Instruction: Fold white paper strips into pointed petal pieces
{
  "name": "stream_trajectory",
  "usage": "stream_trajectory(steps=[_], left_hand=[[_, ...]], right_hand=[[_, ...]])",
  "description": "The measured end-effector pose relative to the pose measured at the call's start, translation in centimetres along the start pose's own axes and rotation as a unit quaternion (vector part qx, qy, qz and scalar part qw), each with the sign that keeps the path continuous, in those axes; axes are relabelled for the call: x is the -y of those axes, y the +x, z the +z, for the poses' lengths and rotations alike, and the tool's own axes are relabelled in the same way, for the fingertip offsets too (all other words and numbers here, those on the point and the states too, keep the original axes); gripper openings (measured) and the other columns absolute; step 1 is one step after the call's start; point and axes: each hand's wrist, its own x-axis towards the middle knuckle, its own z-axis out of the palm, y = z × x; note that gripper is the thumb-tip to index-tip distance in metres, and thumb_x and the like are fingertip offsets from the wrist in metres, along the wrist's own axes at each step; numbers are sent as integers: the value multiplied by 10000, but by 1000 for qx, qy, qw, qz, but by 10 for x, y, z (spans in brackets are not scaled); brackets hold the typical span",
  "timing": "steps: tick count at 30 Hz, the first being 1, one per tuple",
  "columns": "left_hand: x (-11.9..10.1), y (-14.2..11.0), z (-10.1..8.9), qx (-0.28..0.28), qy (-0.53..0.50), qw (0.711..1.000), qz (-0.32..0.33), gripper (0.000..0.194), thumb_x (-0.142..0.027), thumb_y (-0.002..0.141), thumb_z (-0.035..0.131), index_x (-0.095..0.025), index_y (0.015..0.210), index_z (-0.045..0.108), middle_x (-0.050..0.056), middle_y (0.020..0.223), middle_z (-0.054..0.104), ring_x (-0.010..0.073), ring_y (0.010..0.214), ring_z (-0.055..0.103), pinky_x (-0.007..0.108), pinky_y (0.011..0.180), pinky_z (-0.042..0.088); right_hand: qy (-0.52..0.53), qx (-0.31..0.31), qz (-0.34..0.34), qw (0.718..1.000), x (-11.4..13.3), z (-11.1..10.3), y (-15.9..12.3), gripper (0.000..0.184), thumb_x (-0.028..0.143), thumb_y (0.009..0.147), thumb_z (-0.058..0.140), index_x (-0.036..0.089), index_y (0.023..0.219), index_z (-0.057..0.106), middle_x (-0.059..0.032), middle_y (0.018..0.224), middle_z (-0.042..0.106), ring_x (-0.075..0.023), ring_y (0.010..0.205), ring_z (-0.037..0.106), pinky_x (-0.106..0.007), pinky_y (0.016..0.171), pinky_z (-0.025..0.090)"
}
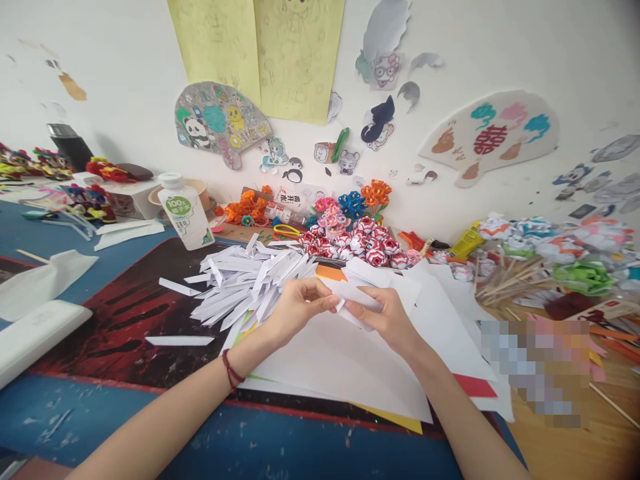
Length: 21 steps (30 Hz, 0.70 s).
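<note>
Between my two hands is a small piece of white paper (357, 297), partly folded, held above a stack of large white sheets (340, 367). My left hand (307, 303) pinches its near left corner between thumb and fingers. At its right side, my right hand (383, 312) grips the paper with thumb and forefinger. Just left of my hands lies a heap of folded white paper strips (250, 277). One single folded strip (179, 341) rests apart on the dark red and black mat (135, 313). Fingers cover part of the held paper.
A white bottle (185, 212) stands behind the strips. Red-and-white paper flowers (367, 241) and other coloured flowers line the wall. At right are thin wooden sticks (507, 280) and more paper flowers (585, 277). A long white object (43, 337) lies at the left.
</note>
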Motion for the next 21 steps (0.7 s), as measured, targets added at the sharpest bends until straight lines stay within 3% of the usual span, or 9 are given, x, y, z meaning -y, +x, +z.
stream_trajectory(steps=[7,14,21], left_hand=[[-8,1,-3,7,72,997,16,248,-361,793,688,-123,725,668,38,689,674,122,663,578,230,631,414],[-5,3,-3,39,9,999,32,227,-349,838,641,-128,792,673,44,729,678,108,659,549,210,572,387],[-3,3,-1,34,-27,999,15,211,-340,792,695,-137,746,658,27,704,665,102,653,560,199,558,379]], right_hand=[[3,1,6,1000,0,-1,0,322,433,818,629,123,741,675,7,589,477,-96,526,389,-233,456,267],[105,15,14,994,-2,-2,2,297,415,792,670,122,746,681,17,559,458,-79,481,354,-224,427,226],[98,29,19,995,-6,-3,2,322,439,784,669,120,747,687,8,579,469,-85,497,351,-237,444,219]])
